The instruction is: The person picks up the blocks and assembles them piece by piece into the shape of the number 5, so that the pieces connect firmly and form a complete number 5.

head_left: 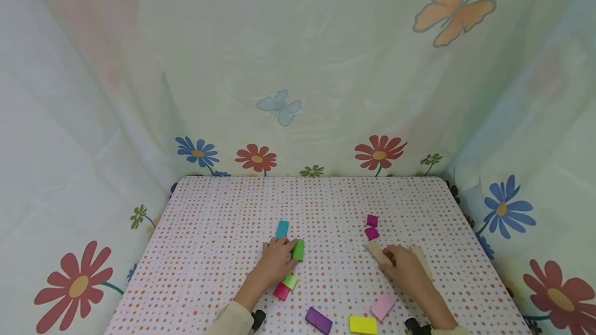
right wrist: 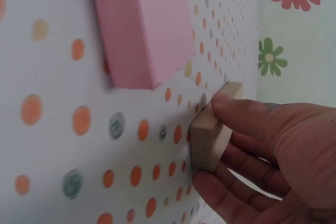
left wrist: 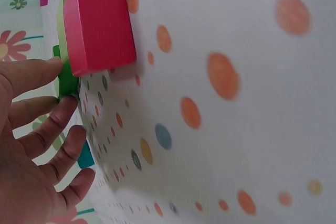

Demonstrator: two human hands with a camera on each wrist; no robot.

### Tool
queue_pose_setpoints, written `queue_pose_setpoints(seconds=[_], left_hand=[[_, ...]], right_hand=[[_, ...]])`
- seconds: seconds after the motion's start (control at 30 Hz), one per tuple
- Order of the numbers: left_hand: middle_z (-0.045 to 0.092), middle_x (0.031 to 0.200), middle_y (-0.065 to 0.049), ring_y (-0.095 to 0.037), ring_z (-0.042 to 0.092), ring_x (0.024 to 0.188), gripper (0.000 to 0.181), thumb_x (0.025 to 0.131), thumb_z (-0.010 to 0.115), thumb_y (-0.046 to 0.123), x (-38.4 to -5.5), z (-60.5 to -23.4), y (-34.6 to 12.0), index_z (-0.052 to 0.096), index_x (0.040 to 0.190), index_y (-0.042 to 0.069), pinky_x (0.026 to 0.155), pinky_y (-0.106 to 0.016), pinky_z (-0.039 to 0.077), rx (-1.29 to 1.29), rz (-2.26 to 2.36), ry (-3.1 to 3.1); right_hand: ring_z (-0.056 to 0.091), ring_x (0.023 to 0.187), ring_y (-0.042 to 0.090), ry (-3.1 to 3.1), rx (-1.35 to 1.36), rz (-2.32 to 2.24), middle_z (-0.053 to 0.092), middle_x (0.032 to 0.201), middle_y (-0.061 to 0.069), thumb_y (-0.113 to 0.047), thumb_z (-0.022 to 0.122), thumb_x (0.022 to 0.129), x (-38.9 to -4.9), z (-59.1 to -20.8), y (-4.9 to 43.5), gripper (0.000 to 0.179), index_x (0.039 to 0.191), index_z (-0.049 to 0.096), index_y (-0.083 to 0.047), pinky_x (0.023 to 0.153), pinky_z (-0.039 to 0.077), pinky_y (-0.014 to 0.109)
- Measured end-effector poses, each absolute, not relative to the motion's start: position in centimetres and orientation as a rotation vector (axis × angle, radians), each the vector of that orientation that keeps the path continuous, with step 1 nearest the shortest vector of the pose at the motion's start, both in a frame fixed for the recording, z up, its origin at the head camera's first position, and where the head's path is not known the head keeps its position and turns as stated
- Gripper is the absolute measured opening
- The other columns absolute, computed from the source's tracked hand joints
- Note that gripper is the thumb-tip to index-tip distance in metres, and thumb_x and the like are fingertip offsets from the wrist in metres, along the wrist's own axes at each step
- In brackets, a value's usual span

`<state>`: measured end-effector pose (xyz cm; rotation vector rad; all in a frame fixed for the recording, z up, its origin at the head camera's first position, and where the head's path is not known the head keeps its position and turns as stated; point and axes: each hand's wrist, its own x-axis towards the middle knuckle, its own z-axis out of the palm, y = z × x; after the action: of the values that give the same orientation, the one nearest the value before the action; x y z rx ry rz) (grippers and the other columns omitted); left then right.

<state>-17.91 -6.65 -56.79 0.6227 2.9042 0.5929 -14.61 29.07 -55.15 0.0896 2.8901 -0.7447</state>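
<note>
My left hand [head_left: 274, 260] pinches a green block [head_left: 299, 251] between thumb and fingers, its other fingers spread. Just beyond that hand lies a teal block [head_left: 282, 228]. Nearer to me, a light green block [head_left: 290, 281] touches a red-pink block [head_left: 281, 291], which looms large in the left wrist view. On the right, a plain wooden block [right wrist: 210, 135] is held between the thumb and fingers of my right hand [head_left: 405, 268]. Another wooden piece [head_left: 421, 260] lies partly hidden behind that hand. Two magenta blocks [head_left: 372, 226] sit farther back.
Along the near side of the dotted table [head_left: 223, 211] lie a purple block [head_left: 318, 320], a yellow block [head_left: 363, 325] and a pink block [head_left: 383, 306]. A printed curtain [head_left: 321, 66] hangs behind and at both sides.
</note>
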Motion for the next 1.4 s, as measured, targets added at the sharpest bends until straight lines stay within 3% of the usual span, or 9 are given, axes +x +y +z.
queue_pose_setpoints(seconds=[0.47, 0.7, 0.97, 1.4], left_hand=[[0.065, 0.137, -0.010, -0.027, 0.056, 0.116, 0.054, 0.103, 0.070, 0.030, -18.4, -56.8, -5.4, 0.058, 0.152, 0.010, 0.091, -0.044, 0.043, 0.621, 0.538, 2.912], [0.067, 0.130, -0.010, -0.027, 0.058, 0.110, 0.052, 0.101, 0.073, 0.027, -19.0, -56.3, -4.4, 0.061, 0.149, 0.010, 0.089, -0.045, 0.047, 0.630, 0.526, 2.913], [0.067, 0.134, -0.012, -0.029, 0.061, 0.115, 0.053, 0.102, 0.072, 0.030, -19.6, -56.6, -3.5, 0.060, 0.150, 0.009, 0.097, -0.049, 0.051, 0.613, 0.530, 2.900], [0.068, 0.130, -0.010, -0.028, 0.063, 0.112, 0.054, 0.100, 0.073, 0.030, -20.2, -56.8, -2.0, 0.061, 0.150, 0.010, 0.090, -0.043, 0.047, 0.581, 0.555, 2.898]], right_hand=[[0.070, 0.097, 0.026, 3.005, -0.130, -0.716, 0.075, 0.113, 0.019, -0.008, 0.082, 0.090, -16.2, -55.0, 25.6, 0.033, 0.119, 0.073, 0.006, 0.085, 0.061, 0.046], [0.072, 0.107, 0.036, 3.027, -0.220, -0.682, 0.076, 0.116, 0.021, -0.004, 0.080, 0.091, -17.8, -54.5, 23.6, 0.028, 0.117, 0.075, 0.005, 0.095, 0.060, 0.052], [0.072, 0.113, 0.036, 2.976, -0.211, -0.703, 0.077, 0.119, 0.018, -0.003, 0.079, 0.092, -19.8, -54.9, 22.6, 0.028, 0.119, 0.077, 0.001, 0.100, 0.058, 0.053], [0.069, 0.120, 0.038, 2.947, -0.227, -0.732, 0.076, 0.124, 0.018, -0.001, 0.076, 0.092, -21.4, -55.1, 21.1, 0.029, 0.121, 0.077, -0.001, 0.107, 0.054, 0.056]])
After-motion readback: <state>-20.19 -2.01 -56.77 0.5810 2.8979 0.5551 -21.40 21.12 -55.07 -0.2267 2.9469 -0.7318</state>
